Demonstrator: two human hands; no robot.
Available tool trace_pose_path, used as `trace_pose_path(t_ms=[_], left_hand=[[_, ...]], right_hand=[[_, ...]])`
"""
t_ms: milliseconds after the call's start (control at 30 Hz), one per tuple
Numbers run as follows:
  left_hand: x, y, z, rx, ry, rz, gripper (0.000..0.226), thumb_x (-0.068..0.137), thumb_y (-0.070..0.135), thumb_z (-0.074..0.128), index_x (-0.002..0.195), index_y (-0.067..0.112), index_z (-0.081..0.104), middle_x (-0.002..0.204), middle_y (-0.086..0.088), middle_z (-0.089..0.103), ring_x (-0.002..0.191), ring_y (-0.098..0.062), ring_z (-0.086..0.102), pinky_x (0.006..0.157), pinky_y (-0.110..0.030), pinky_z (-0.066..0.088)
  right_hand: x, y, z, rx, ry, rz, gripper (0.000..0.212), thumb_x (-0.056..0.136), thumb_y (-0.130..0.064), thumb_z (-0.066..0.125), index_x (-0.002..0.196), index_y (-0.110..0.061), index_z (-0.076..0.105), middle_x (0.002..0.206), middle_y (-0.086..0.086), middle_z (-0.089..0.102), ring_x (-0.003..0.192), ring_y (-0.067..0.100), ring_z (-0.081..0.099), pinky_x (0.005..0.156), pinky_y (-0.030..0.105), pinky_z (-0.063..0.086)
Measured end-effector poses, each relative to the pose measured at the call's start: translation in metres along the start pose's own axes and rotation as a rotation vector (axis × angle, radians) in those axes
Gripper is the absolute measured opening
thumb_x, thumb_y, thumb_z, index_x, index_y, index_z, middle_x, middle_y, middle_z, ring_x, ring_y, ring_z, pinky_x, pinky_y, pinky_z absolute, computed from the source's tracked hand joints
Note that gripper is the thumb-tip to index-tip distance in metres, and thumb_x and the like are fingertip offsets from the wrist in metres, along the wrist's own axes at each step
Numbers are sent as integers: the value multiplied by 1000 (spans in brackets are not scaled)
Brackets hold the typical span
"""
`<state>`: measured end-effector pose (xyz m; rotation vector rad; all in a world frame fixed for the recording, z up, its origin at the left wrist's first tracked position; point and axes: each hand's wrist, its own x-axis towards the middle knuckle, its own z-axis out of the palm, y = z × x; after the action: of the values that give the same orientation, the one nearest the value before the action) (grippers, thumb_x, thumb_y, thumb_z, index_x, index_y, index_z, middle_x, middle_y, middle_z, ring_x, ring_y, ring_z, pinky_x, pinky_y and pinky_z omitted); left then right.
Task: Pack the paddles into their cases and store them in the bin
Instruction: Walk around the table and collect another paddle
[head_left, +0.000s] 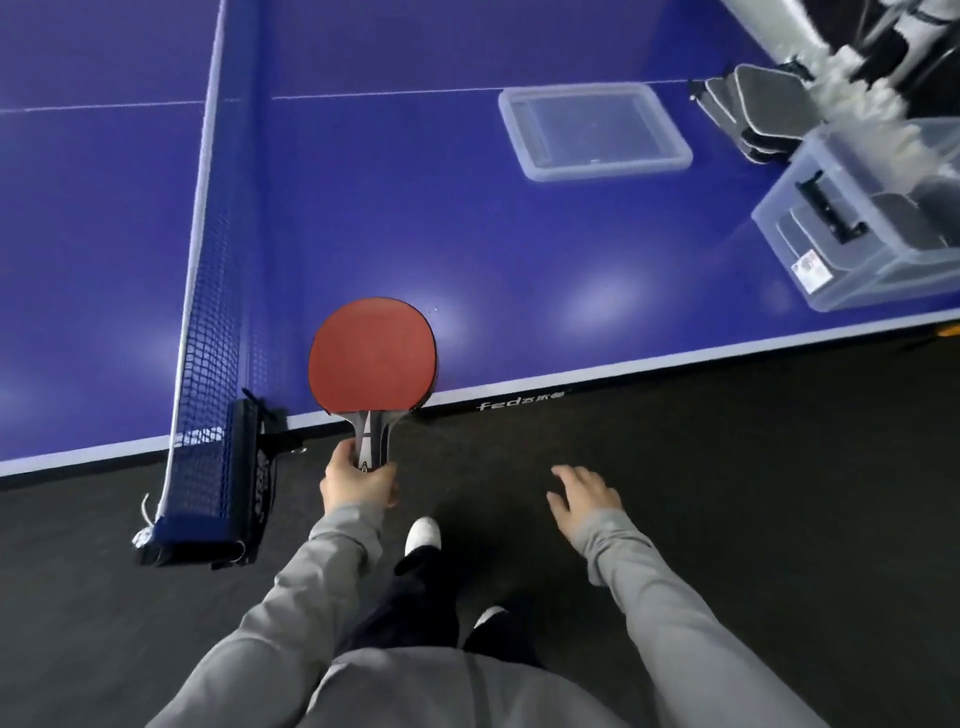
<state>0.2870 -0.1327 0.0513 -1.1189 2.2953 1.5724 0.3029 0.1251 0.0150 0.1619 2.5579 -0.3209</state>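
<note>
My left hand (358, 480) grips the handle of a table-tennis paddle (373, 358) with a smooth, matte red rubber face, a round blade and a dark edge; fingers and thumb curl round the lower end of the black, grey and white striped handle. Long axis runs near vertical in the view: handle toward me, blade pointing away over the near edge of the table. Red face up toward the camera. Whether the blade touches the tabletop I cannot tell.

My right hand (584, 496) hangs free over the dark floor (727, 493), fingers loosely spread, holding nothing. Both sleeves are soft grey fabric.

Blue table-tennis table (467, 234): glossy, with white lines and a pale edge band. Blue mesh net (208, 291) with a white top tape stands to the left, clamped by a black bracket (249, 457) at the table edge.

Far right, near the table edge: clear plastic rectangular storage bin (857, 228), translucent walls, a black latch on its end, dark shapes inside, 1 label on the side. Behind it, a stack of dark paddle cases (753, 109) with pale piped edges. To the left of those, a clear plastic bin lid (592, 132) lies flat on the tabletop, well apart from the paddle.
</note>
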Motion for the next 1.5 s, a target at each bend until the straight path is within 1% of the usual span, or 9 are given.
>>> trace_pose_path(t_ms=[167, 267, 500, 667, 833, 1000, 1133, 1300, 1500], left_hand=[[49, 28, 9, -31, 22, 5, 18, 73, 6, 62, 86, 17, 55, 64, 0, 57, 43, -3, 55, 31, -5, 32], [84, 42, 8, -12, -4, -13, 20, 72, 8, 62, 89, 18, 56, 67, -1, 61, 55, -10, 57, 38, -15, 39], [159, 62, 4, -35, 49, -85, 22, 68, 7, 57, 87, 18, 57, 58, -3, 62, 44, -16, 59, 49, -23, 52], [198, 56, -4, -63, 112, -166, 24, 72, 5, 60, 92, 17, 57, 73, -7, 62, 43, -15, 60, 51, -29, 57], [220, 49, -11, -75, 141, -187, 24, 74, 2, 62, 92, 17, 56, 76, -6, 62, 51, -19, 62, 46, -25, 52], [223, 51, -3, -23, 179, -182, 17, 73, 6, 64, 82, 17, 55, 81, -7, 59, 63, -25, 62, 62, -34, 56], [224, 52, -2, 167, 227, -104, 10, 71, 11, 68, 75, 13, 59, 94, -3, 44, 70, -19, 49, 69, -28, 38], [224, 46, 1, 213, 246, -68, 27, 72, 9, 70, 98, 5, 67, 99, -5, 45, 84, -24, 52, 76, -27, 37], [219, 39, 7, 192, 299, -6, 33, 72, 9, 72, 103, 3, 61, 107, -15, 53, 94, -33, 56, 79, -34, 40]], right_hand=[[59, -38, -42, -24, 74, -77, 43, 94, -33, 41, 136, -20, 36, 137, 1, 45, 129, 21, 39, 102, 37, 35], [87, -61, -62, -22, 99, -89, 43, 94, -33, 42, 135, -20, 37, 137, 1, 45, 128, 20, 40, 102, 37, 37], [143, -105, -88, -63, 83, -142, 44, 95, -33, 42, 137, -20, 36, 138, 1, 45, 129, 21, 38, 102, 37, 36], [171, -120, -93, -117, 17, -191, 45, 96, -33, 40, 139, -20, 33, 140, 0, 42, 130, 20, 37, 105, 36, 35], [193, -128, -100, -165, -17, -248, 46, 96, -33, 39, 140, -21, 32, 142, -2, 40, 132, 19, 36, 105, 35, 34], [208, -136, -106, -165, 1, -274, 45, 96, -33, 39, 139, -21, 32, 143, -3, 39, 132, 17, 35, 105, 34, 34], [212, -138, -106, -158, -16, -264, 45, 96, -33, 39, 139, -21, 32, 144, -3, 39, 133, 17, 34, 105, 34, 33], [214, -133, -103, -167, -39, -268, 45, 96, -33, 39, 139, -22, 32, 143, -4, 39, 132, 16, 35, 104, 32, 34], [215, -127, -99, -190, -51, -265, 45, 96, -34, 38, 140, -22, 32, 143, -4, 39, 132, 15, 36, 103, 32, 35]])
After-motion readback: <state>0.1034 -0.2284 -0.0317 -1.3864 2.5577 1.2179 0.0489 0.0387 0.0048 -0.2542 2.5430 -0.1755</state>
